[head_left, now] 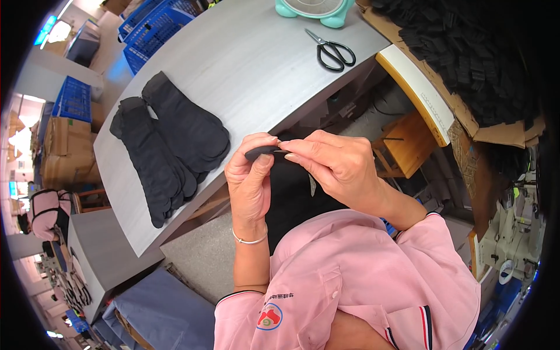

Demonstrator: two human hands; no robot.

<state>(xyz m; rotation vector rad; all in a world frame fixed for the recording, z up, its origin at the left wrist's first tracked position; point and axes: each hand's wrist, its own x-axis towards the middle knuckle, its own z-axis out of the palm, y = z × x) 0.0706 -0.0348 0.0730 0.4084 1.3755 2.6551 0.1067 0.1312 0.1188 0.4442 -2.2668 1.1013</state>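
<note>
In front of my chest, my left hand (248,175) is closed around a black sock (261,153), a part of it bunched between thumb and fingers. My right hand (344,157) meets it from the right, thumb and forefinger pinched on a thin, needle-like metal tool (280,151) whose tip touches the black fabric. Most of that tool is hidden by the fingers. On the grey table to the left lie two piles of black socks, a left pile (149,157) and a right pile (186,119).
Black-handled scissors (331,52) rest on the grey table (245,64), near a turquoise fan-like thing (315,10). A box (461,52) heaped with black pieces stands far right. A wooden stool (408,146) sits below. Blue baskets (154,35) stand beyond the table; another person (49,213) is far left.
</note>
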